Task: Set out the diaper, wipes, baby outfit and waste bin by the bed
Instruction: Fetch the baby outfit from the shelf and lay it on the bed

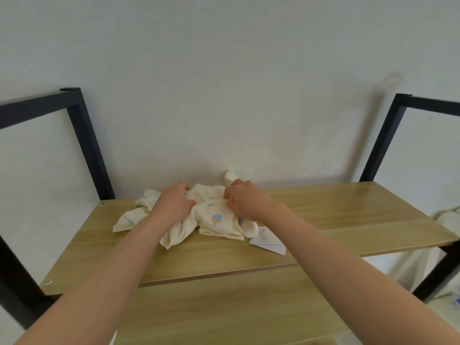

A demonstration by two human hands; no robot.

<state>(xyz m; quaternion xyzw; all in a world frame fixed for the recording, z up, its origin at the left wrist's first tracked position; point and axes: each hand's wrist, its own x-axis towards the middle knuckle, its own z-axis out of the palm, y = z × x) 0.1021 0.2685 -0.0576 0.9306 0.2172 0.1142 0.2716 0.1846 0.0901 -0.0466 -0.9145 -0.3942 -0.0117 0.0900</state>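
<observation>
A cream baby outfit (216,220) with small blue prints lies crumpled on the upper wooden shelf (336,215), close to the wall. My left hand (174,204) grips its left side, fingers curled into the cloth. My right hand (245,199) pinches the fabric near the outfit's top right. A white paper tag (267,241) sticks out from the outfit's right edge. No diaper, wipes or waste bin is in view.
The shelf has black metal frame posts at the left (87,145) and right (383,140). A lower wooden board (236,307) lies beneath the front edge. Some white fabric (448,220) shows past the shelf's right end. A pale wall stands behind.
</observation>
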